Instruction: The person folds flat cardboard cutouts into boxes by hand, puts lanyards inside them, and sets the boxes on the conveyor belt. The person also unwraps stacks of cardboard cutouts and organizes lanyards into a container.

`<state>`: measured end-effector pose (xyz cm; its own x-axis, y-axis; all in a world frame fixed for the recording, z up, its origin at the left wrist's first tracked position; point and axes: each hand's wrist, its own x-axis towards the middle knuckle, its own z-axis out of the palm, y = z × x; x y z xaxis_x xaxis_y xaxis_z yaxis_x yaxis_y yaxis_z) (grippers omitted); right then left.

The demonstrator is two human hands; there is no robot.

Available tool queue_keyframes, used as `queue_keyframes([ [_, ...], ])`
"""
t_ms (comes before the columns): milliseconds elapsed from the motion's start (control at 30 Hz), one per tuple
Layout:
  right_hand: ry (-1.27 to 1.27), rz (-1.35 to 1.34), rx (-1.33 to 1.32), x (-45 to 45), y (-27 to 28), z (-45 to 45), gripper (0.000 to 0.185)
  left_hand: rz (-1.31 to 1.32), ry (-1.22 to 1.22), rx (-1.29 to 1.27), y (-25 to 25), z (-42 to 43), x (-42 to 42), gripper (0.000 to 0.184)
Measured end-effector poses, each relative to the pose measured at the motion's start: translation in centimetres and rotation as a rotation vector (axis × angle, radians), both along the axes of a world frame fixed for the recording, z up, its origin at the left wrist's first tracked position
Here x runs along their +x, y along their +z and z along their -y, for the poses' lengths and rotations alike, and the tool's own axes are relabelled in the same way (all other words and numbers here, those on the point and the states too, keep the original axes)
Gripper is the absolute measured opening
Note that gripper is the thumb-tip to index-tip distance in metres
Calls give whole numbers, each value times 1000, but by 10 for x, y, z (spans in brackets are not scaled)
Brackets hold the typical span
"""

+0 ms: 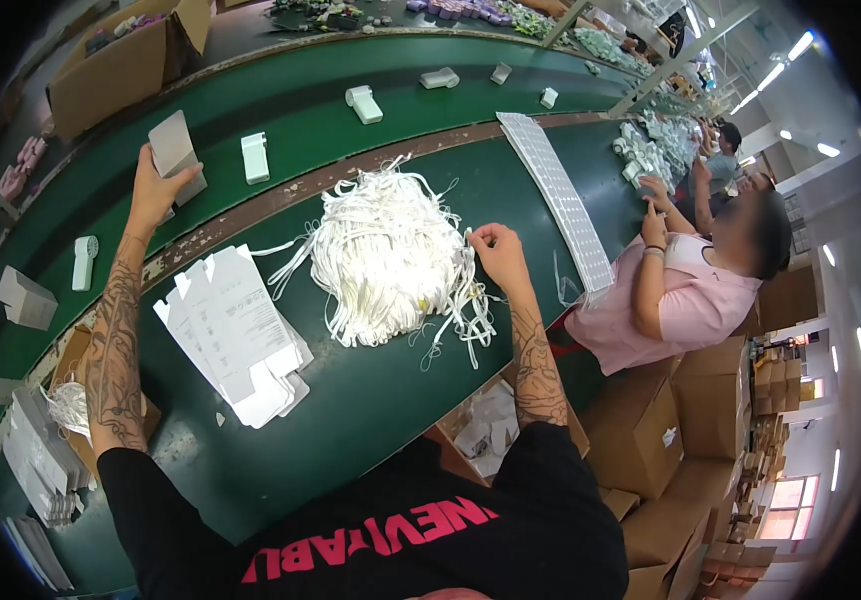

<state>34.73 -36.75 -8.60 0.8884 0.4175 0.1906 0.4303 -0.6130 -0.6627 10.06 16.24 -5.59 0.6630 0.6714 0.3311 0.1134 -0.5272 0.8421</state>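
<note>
My left hand [161,185] grips a small white cardboard box [177,150] over the green belt at the left. My right hand [500,256] is at the right edge of a large heap of white wrist straps [386,255], its fingers curled in a pinch. Whatever is between those fingertips is too small to make out. Flat white box blanks [236,335] with printing lie stacked left of the heap. A white handheld device [255,158], like a small fan, lies on the belt just right of the held box.
More white devices [364,104] sit along the green belt [301,100]. Another white box [26,298] stands at far left. A sticker sheet [557,195] lies right of the straps. A person in pink [686,290] works at the right, beside large cartons [641,430].
</note>
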Motion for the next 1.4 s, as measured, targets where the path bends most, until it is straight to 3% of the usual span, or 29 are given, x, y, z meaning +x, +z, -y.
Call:
queue_keyframes([
  [67,-5,-144,79,0,5,-2,24,52,23,34,4,-3,-4,83],
  [200,-55,160,-44,-3,0,2,21,125,181,123,32,8,-31,92],
  [233,-36,165,-52,-2,-3,1,21,150,243,147,45,25,-38,81],
  [333,-26,202,-17,8,-16,0,20,272,42,115,75,79,-74,63],
  [400,-9,121,23,14,-13,0,21,144,-129,137,95,135,-108,49],
  [467,5,31,93,12,0,-1,21,-5,-332,158,110,182,-137,48],
  [533,21,-66,199,-2,36,-13,22,-132,-336,511,106,210,-151,49],
  [600,179,-103,258,-23,83,-31,18,-219,-342,534,90,217,-152,54],
  [800,696,-258,612,-91,196,-159,13,-286,-350,496,57,215,-152,59],
  [1000,1079,-445,806,-122,201,-352,18,-229,-332,513,46,212,-156,55],
  [1300,1067,-439,851,-181,188,-478,12,-182,-333,493,39,207,-161,54],
  [1400,1069,-429,851,-193,190,-483,12,-86,-370,326,46,200,-164,53],
])
